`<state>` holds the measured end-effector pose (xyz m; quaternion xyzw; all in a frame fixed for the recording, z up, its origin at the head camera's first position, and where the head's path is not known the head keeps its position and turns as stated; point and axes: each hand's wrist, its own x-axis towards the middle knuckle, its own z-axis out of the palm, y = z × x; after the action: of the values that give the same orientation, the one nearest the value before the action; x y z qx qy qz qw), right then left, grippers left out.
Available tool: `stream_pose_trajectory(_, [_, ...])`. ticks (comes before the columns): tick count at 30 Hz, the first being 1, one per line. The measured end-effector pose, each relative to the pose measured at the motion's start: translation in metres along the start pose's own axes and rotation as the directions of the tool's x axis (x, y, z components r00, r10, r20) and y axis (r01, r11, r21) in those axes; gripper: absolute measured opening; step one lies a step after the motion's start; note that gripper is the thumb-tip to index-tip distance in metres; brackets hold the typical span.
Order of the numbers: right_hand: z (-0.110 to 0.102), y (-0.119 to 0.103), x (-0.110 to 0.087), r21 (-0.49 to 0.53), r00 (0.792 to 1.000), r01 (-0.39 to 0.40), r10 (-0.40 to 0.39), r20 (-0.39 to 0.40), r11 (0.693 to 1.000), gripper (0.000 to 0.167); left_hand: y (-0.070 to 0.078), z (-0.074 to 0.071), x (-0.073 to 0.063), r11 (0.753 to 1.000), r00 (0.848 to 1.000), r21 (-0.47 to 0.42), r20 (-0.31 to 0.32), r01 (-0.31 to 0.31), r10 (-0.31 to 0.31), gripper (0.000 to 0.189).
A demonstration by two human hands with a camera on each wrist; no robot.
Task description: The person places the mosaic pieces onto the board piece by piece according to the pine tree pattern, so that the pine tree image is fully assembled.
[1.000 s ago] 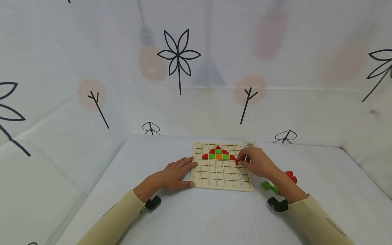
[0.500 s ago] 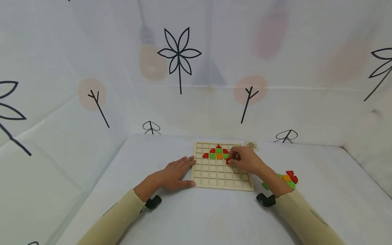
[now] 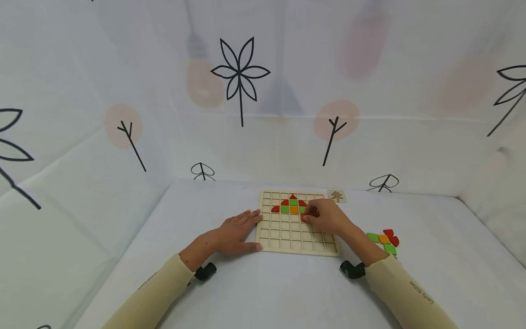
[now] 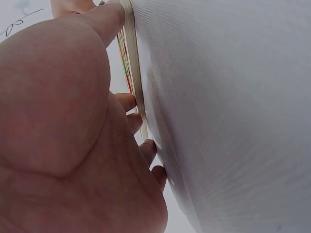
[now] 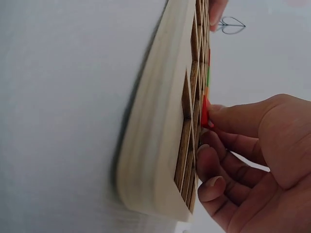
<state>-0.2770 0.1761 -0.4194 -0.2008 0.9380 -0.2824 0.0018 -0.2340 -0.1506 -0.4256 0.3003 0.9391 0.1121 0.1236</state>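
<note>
A wooden grid board [image 3: 297, 235] lies on the white table. In its upper rows sit red, green and orange tiles, among them an orange square [image 3: 294, 210] and a red triangle [image 3: 293, 197] at the top. My left hand [image 3: 236, 235] rests flat at the board's left edge, fingers straight, fingertips and thumb on the rim. Over the board's right half, my right hand [image 3: 326, 215] pinches a red tile [image 3: 304, 218] between thumb and fingers, just below the green tile row. The right wrist view shows this red tile [image 5: 204, 111] tilted, right at the grid ridges.
Loose tiles lie right of the board: green ones [image 3: 390, 249], an orange square [image 3: 384, 239] and red ones [image 3: 393, 238]. Behind the board's far right corner is a small pattern card [image 3: 337, 196]. A white printed cloth [image 3: 279, 151] stands upright behind the table.
My right hand has moved left across the board with the red tile, from its right side to below the green row, then slightly further. The left hand has stayed put.
</note>
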Motion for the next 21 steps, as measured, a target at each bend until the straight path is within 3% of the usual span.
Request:
stream_pose_trajectory(14, [0.003, 0.000, -0.001, -0.015, 1.000, -0.010, 0.010, -0.007, 1.000, 0.005, -0.002, 0.000, -0.001, 1.000, 1.000, -0.010, 0.007, 0.015, -0.015, 0.090])
stream_pose_trajectory(21, [-0.006, 0.002, -0.011, -0.042, 0.999, 0.017, -0.018, -0.028, 0.999, 0.004, -0.001, 0.000, -0.001, 1.000, 1.000, -0.012, 0.003, -0.003, 0.003, 0.089])
